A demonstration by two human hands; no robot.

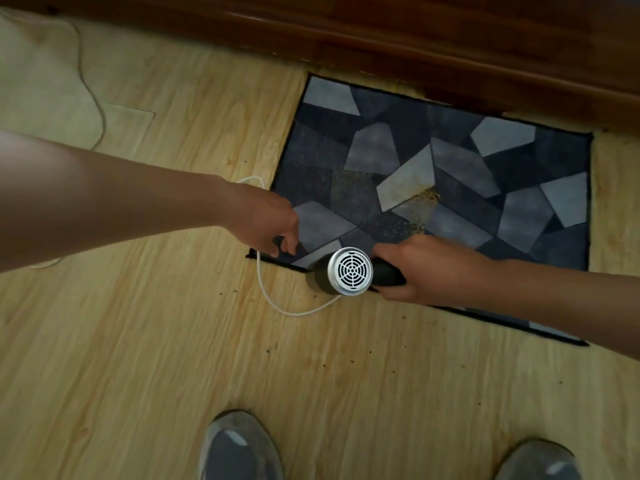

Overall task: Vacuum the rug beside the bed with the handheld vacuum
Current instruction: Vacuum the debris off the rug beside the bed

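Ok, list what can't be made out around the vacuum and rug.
Head view:
vacuum nozzle: hidden under its body.
rug near edge: partly covered by the right hand and forearm.
left hand: the dark thing at its fingertips is blurred.
cord: far end leaves the left edge.

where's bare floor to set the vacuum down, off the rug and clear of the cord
Widest free patch: the wood floor between the shoes and the near edge of the rug, crumb-speckled. Also floor left of the rug, beyond the cord loop. Crowded: the rug's near-left corner, with left hand, right hand and vacuum.
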